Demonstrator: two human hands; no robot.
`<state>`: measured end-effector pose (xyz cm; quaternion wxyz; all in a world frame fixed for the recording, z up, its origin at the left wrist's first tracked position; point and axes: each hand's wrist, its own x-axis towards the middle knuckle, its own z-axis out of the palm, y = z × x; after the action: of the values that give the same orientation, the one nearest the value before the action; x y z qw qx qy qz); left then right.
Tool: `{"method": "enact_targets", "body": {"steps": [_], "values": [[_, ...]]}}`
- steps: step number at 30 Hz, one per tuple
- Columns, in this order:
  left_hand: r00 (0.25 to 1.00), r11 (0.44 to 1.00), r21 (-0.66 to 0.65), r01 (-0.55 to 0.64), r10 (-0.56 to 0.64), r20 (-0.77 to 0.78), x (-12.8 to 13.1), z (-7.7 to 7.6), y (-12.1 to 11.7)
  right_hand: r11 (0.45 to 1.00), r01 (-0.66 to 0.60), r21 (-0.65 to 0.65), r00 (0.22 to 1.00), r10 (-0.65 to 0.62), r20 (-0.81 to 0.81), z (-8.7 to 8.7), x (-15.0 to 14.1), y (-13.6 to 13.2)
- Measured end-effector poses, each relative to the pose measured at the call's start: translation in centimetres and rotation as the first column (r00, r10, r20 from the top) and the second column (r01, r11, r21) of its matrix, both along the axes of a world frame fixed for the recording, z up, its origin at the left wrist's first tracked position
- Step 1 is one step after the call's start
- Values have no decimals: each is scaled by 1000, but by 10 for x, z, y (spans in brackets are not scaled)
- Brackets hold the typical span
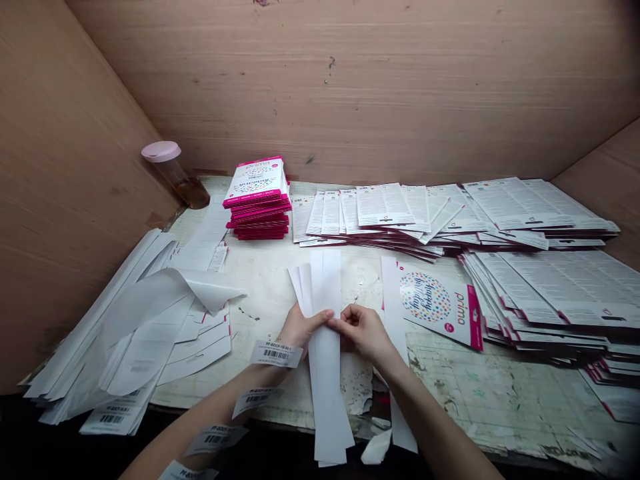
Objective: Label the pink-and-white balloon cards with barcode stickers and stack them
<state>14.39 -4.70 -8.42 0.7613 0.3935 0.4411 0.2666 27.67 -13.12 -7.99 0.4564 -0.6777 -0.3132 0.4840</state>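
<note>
Several long white paper strips (326, 373) stand lengthwise before me, their lower ends past the table edge. My left hand (301, 328) is closed on them, thumb pressed on top. Opposite it, my right hand (361, 328) pinches the strips' right edge between thumb and curled fingers; whether a label is there I cannot make out. Stuck along my left wrist and forearm are several white barcode labels (276, 355). Just right of my right hand, another white strip (400, 393) lies on the table, beside a "happy birthday" packet (425, 300) with a pink end.
A neat stack of pink-edged packets (256, 190) stands at the back, near a lidded bottle (183, 180). Overlapping packets (385, 207) spread along the back right, with further piles (565, 287) at right. Loose paper strips and label sheets (145, 333) cover the left. Wooden panels (350, 87) enclose the table.
</note>
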Motion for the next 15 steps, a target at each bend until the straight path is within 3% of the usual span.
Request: {"method": "enact_targets", "body": {"steps": [2, 6, 10, 15], "values": [[1000, 1000, -9, 12, -12, 22, -3, 2, 3, 998, 4, -62, 997, -9, -76, -4, 2, 4], [999, 999, 11, 34, -34, 9, -15, -2, 13, 989, -10, -146, 1000, 6, -25, -7, 24, 3], [999, 998, 44, 44, -44, -5, -23, -1, 19, 987, -40, -155, 999, 44, 19, -7, 36, 5], [999, 1000, -12, 18, -19, -31, -19, 9, 17, 991, -96, -90, 995, 98, 25, 0, 23, 18]]}}
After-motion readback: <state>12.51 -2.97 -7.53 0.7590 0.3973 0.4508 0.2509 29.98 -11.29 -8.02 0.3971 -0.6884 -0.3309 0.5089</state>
